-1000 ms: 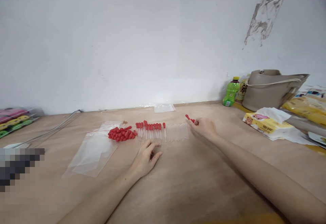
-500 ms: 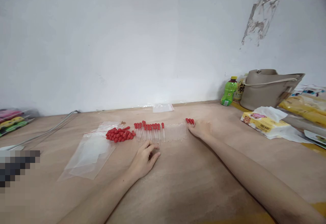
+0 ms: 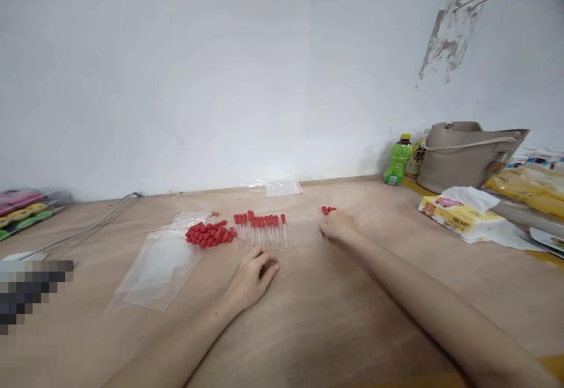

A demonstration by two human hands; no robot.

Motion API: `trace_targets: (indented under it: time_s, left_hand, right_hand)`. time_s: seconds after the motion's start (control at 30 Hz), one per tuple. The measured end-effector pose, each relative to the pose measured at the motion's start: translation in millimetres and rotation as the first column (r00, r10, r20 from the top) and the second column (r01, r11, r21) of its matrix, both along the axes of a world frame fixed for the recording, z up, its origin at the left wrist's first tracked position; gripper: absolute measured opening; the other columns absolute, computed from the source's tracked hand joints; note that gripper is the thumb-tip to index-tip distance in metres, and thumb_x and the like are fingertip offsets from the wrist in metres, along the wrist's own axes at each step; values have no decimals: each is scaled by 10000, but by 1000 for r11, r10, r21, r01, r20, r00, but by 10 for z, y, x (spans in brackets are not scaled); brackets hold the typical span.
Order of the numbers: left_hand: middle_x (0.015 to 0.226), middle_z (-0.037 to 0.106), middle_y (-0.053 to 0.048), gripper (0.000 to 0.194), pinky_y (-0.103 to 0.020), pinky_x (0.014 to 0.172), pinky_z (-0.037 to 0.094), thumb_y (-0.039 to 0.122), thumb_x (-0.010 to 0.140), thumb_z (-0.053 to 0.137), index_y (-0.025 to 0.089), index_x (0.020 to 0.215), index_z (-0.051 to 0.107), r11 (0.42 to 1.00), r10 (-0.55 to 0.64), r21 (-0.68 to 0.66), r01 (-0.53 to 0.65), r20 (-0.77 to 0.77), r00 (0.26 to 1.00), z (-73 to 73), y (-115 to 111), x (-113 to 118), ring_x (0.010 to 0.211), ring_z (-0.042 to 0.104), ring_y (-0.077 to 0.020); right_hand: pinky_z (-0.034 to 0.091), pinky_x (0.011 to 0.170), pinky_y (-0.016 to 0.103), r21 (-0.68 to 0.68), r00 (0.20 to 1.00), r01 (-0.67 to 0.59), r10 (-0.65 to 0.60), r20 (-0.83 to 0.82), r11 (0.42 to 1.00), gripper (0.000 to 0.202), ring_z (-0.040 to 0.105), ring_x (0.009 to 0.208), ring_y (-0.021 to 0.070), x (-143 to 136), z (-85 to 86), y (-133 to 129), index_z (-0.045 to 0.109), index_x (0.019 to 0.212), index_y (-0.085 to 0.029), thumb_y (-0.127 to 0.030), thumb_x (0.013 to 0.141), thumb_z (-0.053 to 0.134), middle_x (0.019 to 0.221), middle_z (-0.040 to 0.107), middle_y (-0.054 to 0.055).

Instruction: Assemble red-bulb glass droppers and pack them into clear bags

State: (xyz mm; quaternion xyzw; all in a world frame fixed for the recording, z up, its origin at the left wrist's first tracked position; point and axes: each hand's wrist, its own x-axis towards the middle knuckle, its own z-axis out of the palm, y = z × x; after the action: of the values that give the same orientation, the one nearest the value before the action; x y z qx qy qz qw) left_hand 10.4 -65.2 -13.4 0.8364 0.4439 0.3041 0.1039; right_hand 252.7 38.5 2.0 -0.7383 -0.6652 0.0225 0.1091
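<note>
My left hand (image 3: 254, 277) rests on the table with loosely bent fingers, thumb apart, holding nothing. Just beyond it lie glass droppers with red rubber bulbs (image 3: 264, 221) on their far ends, side by side. Their row continues rightward as bare clear dropper tubes (image 3: 304, 230). At the right end of that row is my right hand (image 3: 340, 225), its fingers drawn together at the tubes; whatever they grip is hidden. A few red bulbs (image 3: 326, 209) show just behind it. A heap of loose red bulbs (image 3: 207, 235) lies left of the row.
Clear plastic bags (image 3: 154, 270) lie left of the heap, and a small bag (image 3: 283, 189) lies by the wall. A grey cable (image 3: 99, 222) crosses the far left. To the right stand a tissue box (image 3: 460, 217), a green bottle (image 3: 397, 160) and a grey-brown bag (image 3: 458, 159).
My right hand has shifted slightly left and nearer, from beside the loose red bulbs to the right end of the tubes. My left hand has stayed in place.
</note>
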Motion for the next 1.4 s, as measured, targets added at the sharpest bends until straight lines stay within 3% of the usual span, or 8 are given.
trace_targets:
  time_s: [0.23,0.4,0.57,0.73,1.0,1.27,1.33,1.4]
  left_hand:
    - [823,531,-40,151,-291,649,431,271,818,469,197,885,582,981,118,158,-109,-46,992,20,26,-52,726,514,-165]
    - [824,555,-68,180,-365,743,379,323,788,484,187,786,603,797,515,439,-415,-133,847,229,210,-470,804,491,-233]
    - [834,562,-67,232,-365,732,361,382,778,469,218,817,629,699,696,421,-578,-214,686,380,293,-892,836,489,-259]
    - [919,568,-70,274,-374,747,361,389,793,439,243,899,646,736,661,434,-519,-292,692,346,318,-1010,876,487,-262]
    - [889,604,-58,255,-347,802,380,310,827,406,202,838,637,807,537,465,-366,-318,781,255,452,-1085,869,522,-230]
    - [839,598,-61,211,-355,789,411,327,819,438,172,847,577,726,555,432,-535,91,827,295,388,-908,862,535,-232]
    - [894,599,-58,218,-335,770,428,317,831,431,171,936,554,789,468,350,-504,190,863,311,289,-744,872,546,-213]
    - [909,602,-54,221,-301,718,447,312,837,429,171,959,547,912,295,240,-334,186,937,298,172,-553,822,561,-185]
  right_hand:
    - [370,708,388,-2,998,-55,55,5,998,179,585,804,268,-68,110,-32,618,793,-131,-228,725,484,866,630,165]
    - [344,744,361,182,982,-190,189,26,965,228,556,853,249,-127,151,-307,537,887,-109,-224,825,350,867,613,172]
    - [291,803,370,481,844,-501,529,88,719,142,547,719,186,-117,-59,-597,465,821,-158,-192,857,332,757,614,68]
    - [264,785,331,562,725,-598,684,76,572,146,561,681,141,-89,-287,-726,486,869,-164,-193,879,344,770,631,35]
    - [261,772,319,597,719,-576,694,45,558,196,574,732,142,-84,-323,-720,523,970,-162,-202,881,354,843,650,55]
    - [270,766,322,626,720,-561,693,45,541,233,545,707,144,-85,-350,-689,540,1028,-161,-191,876,367,787,631,52]
    - [273,770,324,629,716,-559,697,38,540,234,534,699,141,-78,-339,-694,555,1011,-168,-185,874,366,765,619,47]
    - [271,781,329,623,706,-563,708,21,543,222,530,714,142,-65,-320,-710,570,963,-168,-182,869,369,781,614,52]
